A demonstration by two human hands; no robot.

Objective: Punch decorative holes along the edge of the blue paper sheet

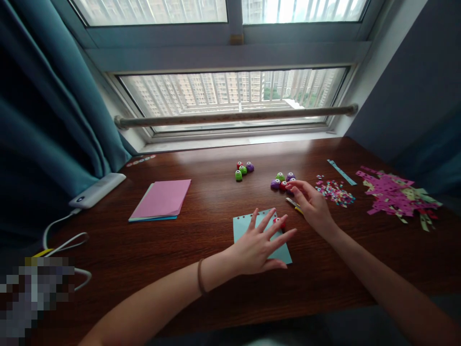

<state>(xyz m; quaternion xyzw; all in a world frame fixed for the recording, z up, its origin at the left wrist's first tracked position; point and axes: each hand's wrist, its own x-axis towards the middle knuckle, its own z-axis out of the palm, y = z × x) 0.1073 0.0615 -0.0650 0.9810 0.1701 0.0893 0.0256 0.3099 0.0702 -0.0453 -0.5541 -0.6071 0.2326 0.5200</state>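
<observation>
Desk (205, 197), left hand (256, 245) splayed, right hand (315, 207) curled

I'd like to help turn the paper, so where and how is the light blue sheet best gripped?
I'd pinch the light blue sheet by its far left corner, coming from the left, thumb above and a finger beneath. It looks flat on the table, and that corner shows clear of the left hand, whose fingers cross the right edge.
</observation>
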